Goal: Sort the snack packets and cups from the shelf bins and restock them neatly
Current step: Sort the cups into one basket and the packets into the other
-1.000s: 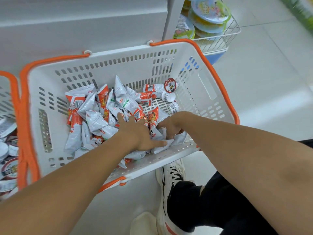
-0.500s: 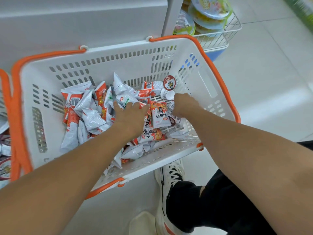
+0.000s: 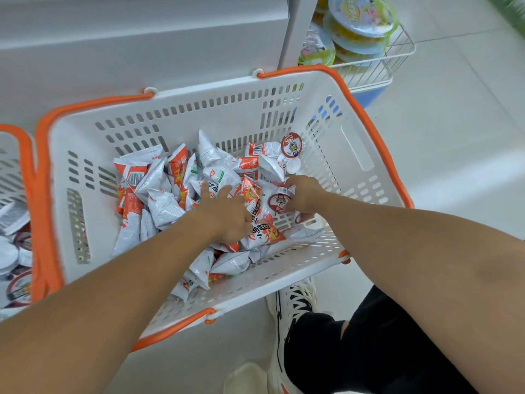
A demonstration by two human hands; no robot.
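The person's right hand (image 3: 302, 194) now curls round a small red-lidded snack cup (image 3: 280, 201) near the right wall of the white basket (image 3: 176, 115); half a second ago that hand lay flat on the packets with no cup showing under it, so the cup has just been dug out of the heap. The left hand (image 3: 224, 214) has slid toward the basket's middle and rests with fingers spread and straight on the pile of snack packets (image 3: 159, 194), holding nothing. It appears to be pressing the packets aside, away from the cup.

Two more cups (image 3: 291, 152) sit against the far wall toward the right corner, one showing its red lid, the other lying just below it. The packets fill the left and middle of the basket floor, with a few along the near edge.

To the left, a second basket (image 3: 27, 172) holds mostly round lidded cups (image 3: 14, 280), which looks like the place where cups are being gathered. By that reading, the sorting is under way: one cup is in hand and at least two remain among the packets.
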